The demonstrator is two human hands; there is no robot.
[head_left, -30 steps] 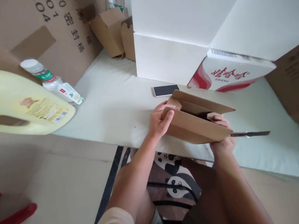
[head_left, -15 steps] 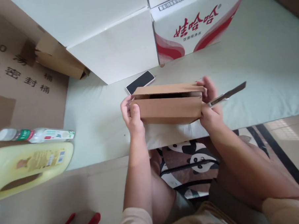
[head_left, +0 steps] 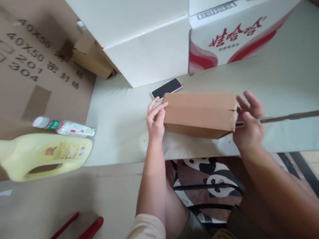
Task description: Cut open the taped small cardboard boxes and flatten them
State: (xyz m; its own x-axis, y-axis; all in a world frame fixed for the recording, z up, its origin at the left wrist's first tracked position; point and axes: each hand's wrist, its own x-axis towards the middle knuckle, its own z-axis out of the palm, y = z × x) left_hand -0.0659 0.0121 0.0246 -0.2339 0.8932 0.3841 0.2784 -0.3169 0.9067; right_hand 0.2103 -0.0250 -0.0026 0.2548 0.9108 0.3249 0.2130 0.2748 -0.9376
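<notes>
A small brown cardboard box [head_left: 198, 112] sits above the near part of the cloth-covered table, its top flaps folded shut. My left hand [head_left: 156, 118] grips its left end, with the thumb and fingers on the top edge. At the right end, my right hand [head_left: 249, 124] has a knife [head_left: 281, 118] tucked in its grip. The blade points away to the right, blurred. Its upper fingers are spread close to the box's end; whether they touch it I cannot tell. A phone-like dark slab with a white rim [head_left: 167, 88] lies just behind the box.
White cartons [head_left: 148, 56] and a red-and-white carton [head_left: 232, 42] stand at the back. At left are a large printed cardboard box [head_left: 66, 99], a clear bottle [head_left: 70, 128] and a yellow jug [head_left: 68, 148]. A panda-patterned seat [head_left: 212, 177] and red handles [head_left: 85, 235] are below.
The box's open gap at the top has closed. My right hand has shifted outward at the right end, its fingers now spread. The knife has swung toward level. The whole view has turned left.
</notes>
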